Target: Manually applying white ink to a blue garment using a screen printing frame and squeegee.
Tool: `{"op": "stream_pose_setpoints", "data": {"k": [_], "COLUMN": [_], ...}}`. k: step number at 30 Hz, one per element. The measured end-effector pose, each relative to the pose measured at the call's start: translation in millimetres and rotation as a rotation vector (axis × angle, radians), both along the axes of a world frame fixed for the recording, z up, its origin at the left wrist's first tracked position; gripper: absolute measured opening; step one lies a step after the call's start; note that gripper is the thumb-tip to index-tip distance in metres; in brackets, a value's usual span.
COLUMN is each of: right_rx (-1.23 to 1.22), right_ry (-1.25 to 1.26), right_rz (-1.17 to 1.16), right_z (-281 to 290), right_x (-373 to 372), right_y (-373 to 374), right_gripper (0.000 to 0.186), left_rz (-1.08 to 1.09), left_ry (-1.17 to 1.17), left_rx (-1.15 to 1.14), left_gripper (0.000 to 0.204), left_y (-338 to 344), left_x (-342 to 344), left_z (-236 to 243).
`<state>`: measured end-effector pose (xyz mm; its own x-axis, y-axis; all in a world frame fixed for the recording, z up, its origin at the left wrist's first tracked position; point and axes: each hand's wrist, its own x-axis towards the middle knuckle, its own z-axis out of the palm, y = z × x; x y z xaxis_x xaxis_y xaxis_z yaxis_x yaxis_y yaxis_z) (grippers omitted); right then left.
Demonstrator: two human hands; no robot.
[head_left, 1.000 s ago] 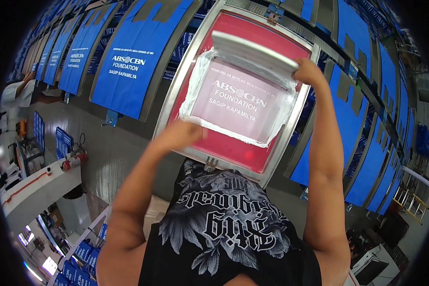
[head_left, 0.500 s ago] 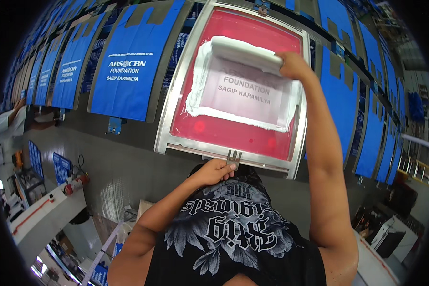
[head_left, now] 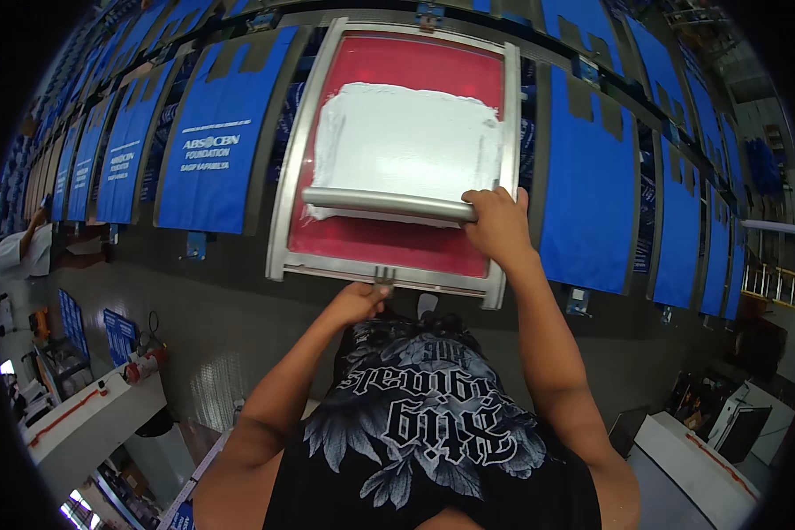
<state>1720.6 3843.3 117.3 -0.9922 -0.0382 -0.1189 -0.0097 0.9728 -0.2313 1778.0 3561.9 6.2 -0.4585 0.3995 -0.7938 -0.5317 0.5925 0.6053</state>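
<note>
In front of me lies a screen printing frame [head_left: 282,199] with metal edges and red mesh [head_left: 415,60]. A broad layer of white ink [head_left: 406,132] covers the middle of the mesh. My right hand [head_left: 497,225] is closed round the right end of a long metal squeegee [head_left: 389,204], which lies across the lower part of the ink. At the frame's near edge, my left hand [head_left: 359,301] grips a small metal clamp [head_left: 384,276] with its fingers.
Blue fabric bags lie flat on boards in a row; a printed bag [head_left: 212,132] is left of the frame, an unprinted bag [head_left: 589,194] right. Metal brackets [head_left: 579,300] jut from the near edge. Another person's arm [head_left: 34,231] shows far left.
My right hand has drawn the squeegee from the far side toward me. White ink now covers the lettering that showed through the mesh. My left hand stays at the clamp.
</note>
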Motion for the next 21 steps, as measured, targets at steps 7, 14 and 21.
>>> {"op": "stream_pose_setpoints", "data": {"k": [7,14,21], "right_rx": [-1.016,-1.222,-1.184], "right_ry": [-0.171,-0.167,-0.14], "right_rz": [-0.262,-0.476,-0.612], "right_z": [-73,-87,-20], "right_x": [-22,-40,36], "right_y": [75,55,186], "right_gripper": [0.036,0.032,0.038], "left_rz": [0.026,0.552,0.534], "left_ry": [0.735,0.751,0.7], "left_rx": [-0.358,-0.281,-0.074], "left_gripper": [0.039,0.044,0.052], "left_y": [-16,-101,19], "left_x": [-58,-144,-75], "left_z": [59,4,38]}}
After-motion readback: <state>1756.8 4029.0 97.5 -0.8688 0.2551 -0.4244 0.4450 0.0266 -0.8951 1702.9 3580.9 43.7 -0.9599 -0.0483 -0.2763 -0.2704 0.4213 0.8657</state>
